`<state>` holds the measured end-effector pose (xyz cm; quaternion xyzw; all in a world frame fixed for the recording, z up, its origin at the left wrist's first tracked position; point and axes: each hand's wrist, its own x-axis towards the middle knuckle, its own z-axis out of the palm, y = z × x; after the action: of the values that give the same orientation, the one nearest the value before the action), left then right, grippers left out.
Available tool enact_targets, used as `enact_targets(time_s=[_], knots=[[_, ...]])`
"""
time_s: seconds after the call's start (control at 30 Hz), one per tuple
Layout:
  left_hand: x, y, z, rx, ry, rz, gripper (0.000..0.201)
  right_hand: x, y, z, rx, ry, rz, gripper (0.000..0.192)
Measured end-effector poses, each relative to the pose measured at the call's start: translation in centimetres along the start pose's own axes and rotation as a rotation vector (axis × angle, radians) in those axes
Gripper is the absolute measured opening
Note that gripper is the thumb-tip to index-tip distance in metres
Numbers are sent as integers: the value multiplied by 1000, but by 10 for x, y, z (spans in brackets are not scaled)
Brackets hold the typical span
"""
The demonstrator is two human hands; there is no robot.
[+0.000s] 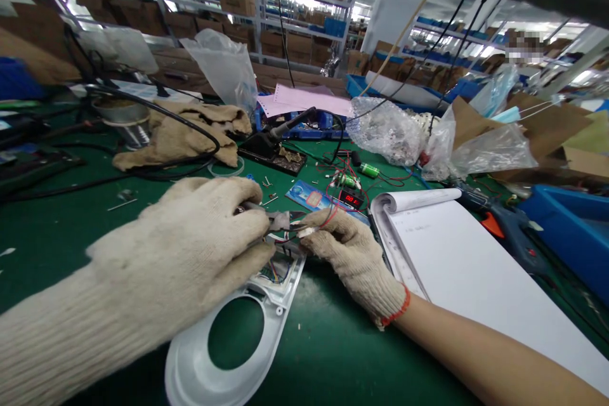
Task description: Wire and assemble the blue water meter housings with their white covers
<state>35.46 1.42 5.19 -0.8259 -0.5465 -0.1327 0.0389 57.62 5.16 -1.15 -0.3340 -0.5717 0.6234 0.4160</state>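
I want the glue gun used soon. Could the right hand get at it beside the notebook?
Probably not at once: the right hand pinches a wire, and the open notebook lies between it and the glue gun.

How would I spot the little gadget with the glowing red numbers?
Start at the open notebook on the green table. Just off its top left corner, beyond the gloved right hand, lies a small black display. It alone shows lit red digits.
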Motion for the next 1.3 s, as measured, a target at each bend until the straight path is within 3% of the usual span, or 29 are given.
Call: enact_targets(time_s=[0.1, 0.3, 0.47, 0.63, 0.93, 1.3], knots=[[-2, 1, 1, 159, -75, 65, 33, 3, 1, 0, -9, 48, -5, 16], [-4, 3, 9, 195, -157, 131, 29, 4, 1, -3, -49, 68, 14, 16], [-3, 13, 14, 219, -106, 162, 18, 3, 2, -4, -68, 77, 5, 14], [0, 21, 18, 239, -147, 148, 15, 3, 6, -6, -55, 89, 10, 16], [-6, 19, 30, 264, -65, 204, 9, 2, 5, -7, 8, 61, -24, 18], [1, 15, 26, 325, 18, 207, 8, 2, 7, -3, 86, 54, -40, 20]])
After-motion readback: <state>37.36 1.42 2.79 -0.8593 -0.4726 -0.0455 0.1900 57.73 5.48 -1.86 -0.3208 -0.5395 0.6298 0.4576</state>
